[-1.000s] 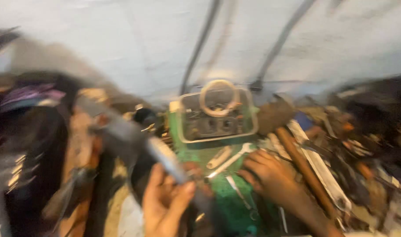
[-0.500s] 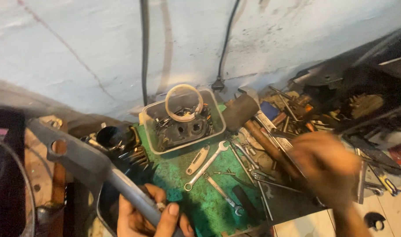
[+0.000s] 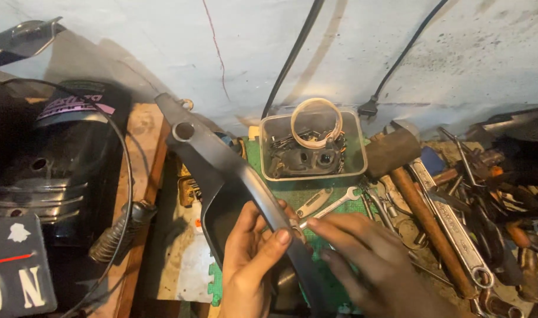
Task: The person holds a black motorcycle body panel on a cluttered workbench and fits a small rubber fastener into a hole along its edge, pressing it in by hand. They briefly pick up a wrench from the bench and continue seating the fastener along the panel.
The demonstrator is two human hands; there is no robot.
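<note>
Your left hand (image 3: 251,253) gripped the grey motorcycle body panel (image 3: 222,171) over the worktop (image 3: 316,197); your right hand (image 3: 363,259), fingers loosely spread, touched its edge. No fastener or tool was engaged yet.

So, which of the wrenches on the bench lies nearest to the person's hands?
The small silver wrench on the green mat, just above the right hand. Its end almost reaches the fingertips, while the big adjustable wrench lies farther right, beside the wooden-handled mallet.

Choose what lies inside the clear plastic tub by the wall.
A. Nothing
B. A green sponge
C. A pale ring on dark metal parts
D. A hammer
C: the clear plastic tub holds a pale ring resting on dark metal parts.
</note>
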